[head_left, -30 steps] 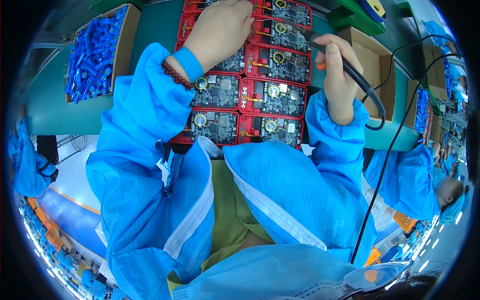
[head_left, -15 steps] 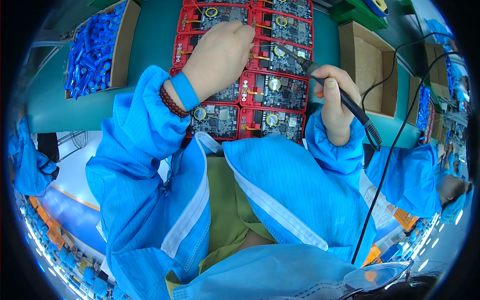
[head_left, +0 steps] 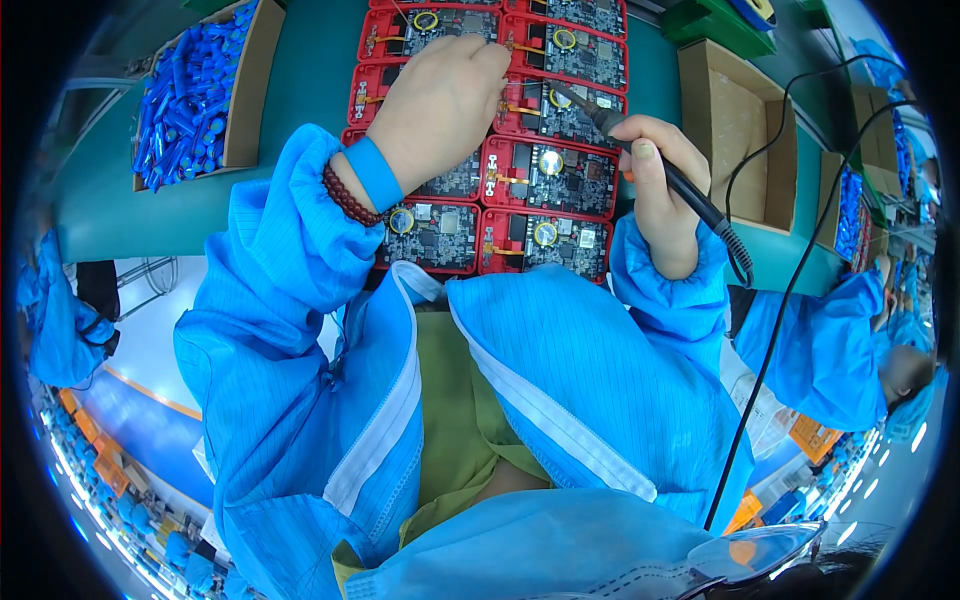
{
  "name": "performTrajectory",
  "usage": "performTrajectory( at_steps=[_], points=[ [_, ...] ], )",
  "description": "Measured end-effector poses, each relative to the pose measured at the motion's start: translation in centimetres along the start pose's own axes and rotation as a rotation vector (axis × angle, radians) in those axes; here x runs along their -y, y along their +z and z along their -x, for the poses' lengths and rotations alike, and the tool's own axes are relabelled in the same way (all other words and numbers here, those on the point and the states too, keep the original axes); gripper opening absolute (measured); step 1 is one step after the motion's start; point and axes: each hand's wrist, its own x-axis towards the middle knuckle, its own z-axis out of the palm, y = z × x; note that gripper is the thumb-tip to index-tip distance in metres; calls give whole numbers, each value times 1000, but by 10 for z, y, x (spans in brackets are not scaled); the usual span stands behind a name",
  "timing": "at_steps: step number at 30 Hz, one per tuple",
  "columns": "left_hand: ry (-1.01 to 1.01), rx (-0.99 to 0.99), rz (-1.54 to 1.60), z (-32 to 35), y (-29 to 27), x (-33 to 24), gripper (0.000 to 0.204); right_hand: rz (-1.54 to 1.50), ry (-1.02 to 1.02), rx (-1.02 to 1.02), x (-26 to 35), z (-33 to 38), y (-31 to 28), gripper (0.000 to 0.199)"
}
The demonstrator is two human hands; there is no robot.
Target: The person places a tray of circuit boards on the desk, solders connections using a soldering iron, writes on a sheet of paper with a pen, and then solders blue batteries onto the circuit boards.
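Note:
Gripped in my right hand (head_left: pixel 665 185) is a black soldering iron (head_left: pixel 712 215), slanting to the upper left. Its tip is over a circuit board (head_left: pixel 590 122) in a red plastic case (head_left: pixel 520 122), close to a round cell with a yellow rim (head_left: pixel 560 99). My left hand (head_left: pixel 440 105) is closed over the left column of cases, its fingertips beside that same board. A thin solder wire (head_left: pixel 528 84) shows near these fingers, which are mostly hidden behind the back of the hand. The left wrist wears a blue band and dark red beads.
Red cases with boards stand in two columns on the green table (head_left: pixel 310 90). At the left is a cardboard box (head_left: pixel 245 110) of blue cylindrical cells (head_left: pixel 185 110); an open cardboard box (head_left: pixel 745 140) stands at the right. The iron's black cable (head_left: pixel 775 345) runs down on the right.
My right hand and the soldering iron have shifted slightly up and to the left. The left hand stays almost in place.

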Motion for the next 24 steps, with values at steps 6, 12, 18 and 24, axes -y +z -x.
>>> performTrajectory(
  at_steps=[6,12,18,24],
  points=[
    [25,-9,15,-2,2,1,8,13,-1,14,0,1,0,14],
    [34,3,6,-3,0,-1,8,6,-32,0,-1,0,-2,14],
    [59,-8,2,-3,3,-1,8,-24,-5,30,2,1,-2,15],
    [68,6,-27,-5,1,-3,12,-28,8,11,7,4,-3,15]
  ],
)
